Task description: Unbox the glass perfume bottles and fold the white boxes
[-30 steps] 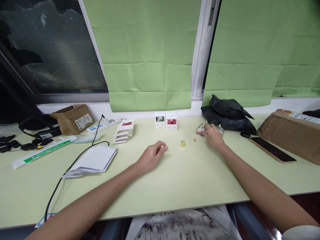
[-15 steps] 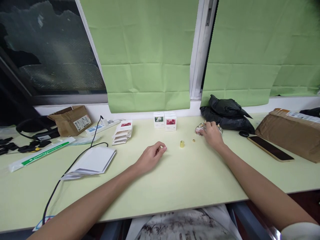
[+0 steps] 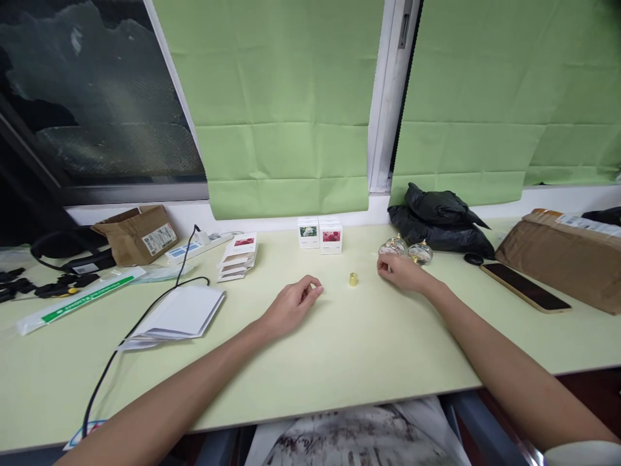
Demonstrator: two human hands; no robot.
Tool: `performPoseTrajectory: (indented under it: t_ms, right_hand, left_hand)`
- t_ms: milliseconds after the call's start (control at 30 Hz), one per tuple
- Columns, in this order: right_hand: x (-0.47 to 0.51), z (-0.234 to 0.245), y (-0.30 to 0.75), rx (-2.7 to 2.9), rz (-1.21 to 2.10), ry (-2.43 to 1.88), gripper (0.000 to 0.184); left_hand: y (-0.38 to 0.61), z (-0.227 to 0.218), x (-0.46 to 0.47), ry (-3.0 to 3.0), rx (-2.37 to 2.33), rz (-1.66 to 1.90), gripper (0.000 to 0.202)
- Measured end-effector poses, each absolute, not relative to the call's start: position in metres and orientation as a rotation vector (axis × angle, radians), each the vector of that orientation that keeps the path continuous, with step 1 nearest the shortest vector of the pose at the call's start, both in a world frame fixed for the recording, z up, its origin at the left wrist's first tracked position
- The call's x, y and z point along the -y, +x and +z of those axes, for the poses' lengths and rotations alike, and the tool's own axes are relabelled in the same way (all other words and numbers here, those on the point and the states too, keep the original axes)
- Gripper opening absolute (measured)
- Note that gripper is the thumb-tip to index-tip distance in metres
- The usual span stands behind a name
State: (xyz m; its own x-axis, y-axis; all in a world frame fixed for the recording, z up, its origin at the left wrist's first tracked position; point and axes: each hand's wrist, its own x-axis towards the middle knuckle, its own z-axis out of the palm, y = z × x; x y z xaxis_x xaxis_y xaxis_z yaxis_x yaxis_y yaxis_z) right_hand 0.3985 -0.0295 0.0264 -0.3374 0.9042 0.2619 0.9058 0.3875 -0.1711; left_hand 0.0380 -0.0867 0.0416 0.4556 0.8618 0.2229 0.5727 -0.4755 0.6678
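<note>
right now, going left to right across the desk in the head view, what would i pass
cardboard box → stack of cards → left hand → gold cap → right hand → phone

Bare surface lies open before us; between our left hand and right hand a gold cap stands, while glass bottles and a black bag block the far right.

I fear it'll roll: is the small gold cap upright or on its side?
Upright: the gold cap stands on end on the table, its round top facing up.
</note>
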Motion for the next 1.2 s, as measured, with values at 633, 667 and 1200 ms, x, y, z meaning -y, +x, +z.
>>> performPoseTrajectory:
  t_ms: [633,667,1200]
  right_hand:
    - [0.06,0.027,0.335,2.316,-0.103,-1.069,0.032]
    - [0.06,0.025,0.331,2.347,-0.116,-1.02,0.026]
    - [0.012,0.006,0.403,2.194,-0.374,-1.435,0.021]
  left_hand:
    - [0.038,0.041,0.085,2.203,-1.189,0.753,0.036]
    - [0.038,0.041,0.085,2.202,-1.192,0.754,0.036]
    - [0.036,0.039,0.083,2.202,-1.182,0.746,0.036]
